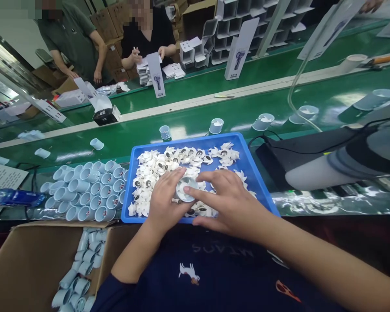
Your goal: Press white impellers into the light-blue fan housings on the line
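Observation:
My left hand point(165, 197) is wrapped around a light blue plastic cylinder point(181, 197), held above the tray with its open end toward me. A white fan wheel point(183, 189) sits inside that end. My right hand point(225, 197) reaches in from the right, fingers apart. One fingertip touches the fan wheel, and the thumb stands away from the cylinder. Below both hands lies a blue tray point(263, 190) holding many loose white fan wheels point(149, 167), some showing dark round centres.
Left of the tray lie many light blue cylinders point(79, 185) with wires inside. More fill a cardboard box point(35, 260). Several cylinders stand on the green conveyor point(188, 115). A grey-white machine point(328, 169) stands right. Two people work opposite among white boxes point(156, 80).

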A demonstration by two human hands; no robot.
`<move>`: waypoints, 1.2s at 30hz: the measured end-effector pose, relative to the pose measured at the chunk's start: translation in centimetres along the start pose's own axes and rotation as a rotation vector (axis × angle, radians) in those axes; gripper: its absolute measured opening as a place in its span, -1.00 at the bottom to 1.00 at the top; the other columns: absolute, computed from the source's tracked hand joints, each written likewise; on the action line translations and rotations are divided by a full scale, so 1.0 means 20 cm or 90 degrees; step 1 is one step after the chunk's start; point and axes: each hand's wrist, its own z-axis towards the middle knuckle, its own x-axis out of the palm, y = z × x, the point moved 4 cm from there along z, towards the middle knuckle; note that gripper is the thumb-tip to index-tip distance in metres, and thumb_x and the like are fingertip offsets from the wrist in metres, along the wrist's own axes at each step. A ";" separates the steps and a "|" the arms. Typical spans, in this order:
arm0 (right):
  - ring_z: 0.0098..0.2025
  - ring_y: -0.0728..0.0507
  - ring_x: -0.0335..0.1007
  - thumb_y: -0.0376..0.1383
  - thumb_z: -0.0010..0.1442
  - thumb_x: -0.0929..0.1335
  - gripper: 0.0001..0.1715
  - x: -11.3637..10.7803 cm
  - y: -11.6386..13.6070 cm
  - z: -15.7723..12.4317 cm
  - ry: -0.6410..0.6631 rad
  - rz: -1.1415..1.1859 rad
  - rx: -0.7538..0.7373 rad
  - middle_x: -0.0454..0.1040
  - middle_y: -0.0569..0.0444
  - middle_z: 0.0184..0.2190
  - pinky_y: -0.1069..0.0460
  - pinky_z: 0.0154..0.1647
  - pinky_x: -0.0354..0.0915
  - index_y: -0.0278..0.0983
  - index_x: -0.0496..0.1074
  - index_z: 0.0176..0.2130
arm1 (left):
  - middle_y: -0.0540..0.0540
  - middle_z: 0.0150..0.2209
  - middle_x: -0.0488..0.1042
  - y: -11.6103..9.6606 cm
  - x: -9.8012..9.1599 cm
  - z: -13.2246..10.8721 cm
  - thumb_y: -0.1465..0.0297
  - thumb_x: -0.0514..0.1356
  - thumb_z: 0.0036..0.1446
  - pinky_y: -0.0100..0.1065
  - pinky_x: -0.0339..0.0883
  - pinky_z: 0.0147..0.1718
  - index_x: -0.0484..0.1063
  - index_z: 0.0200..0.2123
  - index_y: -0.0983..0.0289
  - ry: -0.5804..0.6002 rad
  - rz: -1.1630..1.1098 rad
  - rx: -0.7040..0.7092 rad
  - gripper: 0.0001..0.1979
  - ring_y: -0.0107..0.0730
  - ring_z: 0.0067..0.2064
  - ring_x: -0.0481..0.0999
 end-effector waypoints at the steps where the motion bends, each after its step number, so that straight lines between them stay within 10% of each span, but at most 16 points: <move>1: -0.05 -0.32 0.26 -0.08 0.42 0.30 -0.65 -0.02 -0.01 -0.02 -0.029 0.000 -0.013 0.33 -0.14 -0.07 -0.24 -0.01 0.17 -0.30 0.48 -0.09 | 0.21 0.15 0.51 0.01 -0.01 0.01 0.21 0.32 0.18 -0.02 0.32 0.22 0.22 0.27 0.16 0.007 0.009 0.001 -0.36 -0.10 0.19 0.49; 5: -0.17 -0.17 0.26 -0.28 0.43 0.26 -0.80 -0.13 -0.05 -0.09 -0.157 0.050 -0.047 0.28 -0.05 -0.21 -0.12 -0.10 0.19 -0.34 0.41 -0.18 | 0.23 0.14 0.50 0.05 -0.04 0.07 0.12 0.37 0.11 -0.01 0.37 0.15 0.26 0.25 0.16 0.036 0.060 0.033 -0.30 -0.05 0.18 0.47; 10: 0.02 -0.34 0.22 0.03 0.45 0.20 -0.50 -0.04 -0.07 -0.06 -0.075 -0.054 -0.019 0.31 -0.11 0.06 -0.28 0.09 0.08 -0.20 0.42 0.13 | 0.18 0.03 0.55 -0.01 0.00 0.17 0.24 0.31 0.19 -0.06 0.38 0.08 0.28 0.24 0.17 0.110 0.077 0.120 -0.43 -0.12 0.05 0.50; 15: -0.04 -0.30 0.23 0.00 0.46 0.20 -0.48 -0.03 -0.09 -0.02 -0.161 -0.079 0.028 0.41 -0.10 -0.05 -0.21 0.03 0.07 -0.28 0.56 -0.19 | 0.17 0.02 0.55 -0.07 0.04 0.18 0.15 0.32 0.17 -0.05 0.36 0.08 0.24 0.27 0.13 0.111 0.062 0.122 -0.36 -0.10 0.05 0.50; 27: 0.01 -0.29 0.27 0.01 0.47 0.20 -0.51 -0.05 -0.08 -0.03 -0.198 -0.039 0.005 0.46 -0.06 -0.02 -0.24 0.12 0.03 -0.27 0.53 -0.13 | 0.18 0.04 0.54 -0.09 0.00 0.17 0.06 0.31 0.15 -0.01 0.34 0.10 0.13 0.35 0.07 0.126 0.045 0.105 -0.24 -0.08 0.07 0.50; 31: -0.13 -0.21 0.33 -0.22 0.44 0.28 -0.72 -0.20 -0.13 -0.19 -0.307 -0.023 0.016 0.45 0.01 -0.22 -0.20 0.04 0.09 -0.25 0.44 -0.30 | 0.21 0.13 0.45 0.08 -0.05 0.24 0.04 0.39 0.03 0.02 0.26 0.19 0.29 0.27 0.07 0.172 0.065 0.063 -0.24 -0.02 0.17 0.42; 36: -0.17 -0.19 0.38 -0.43 0.30 0.32 -0.86 -0.26 -0.18 -0.43 -0.344 -0.045 0.061 0.42 -0.01 -0.18 -0.20 0.03 0.20 -0.22 0.45 -0.22 | 0.18 0.05 0.41 0.59 -0.04 0.54 0.21 0.35 0.11 -0.14 0.39 0.04 0.32 0.23 0.19 0.195 0.213 -0.245 -0.37 -0.16 0.03 0.49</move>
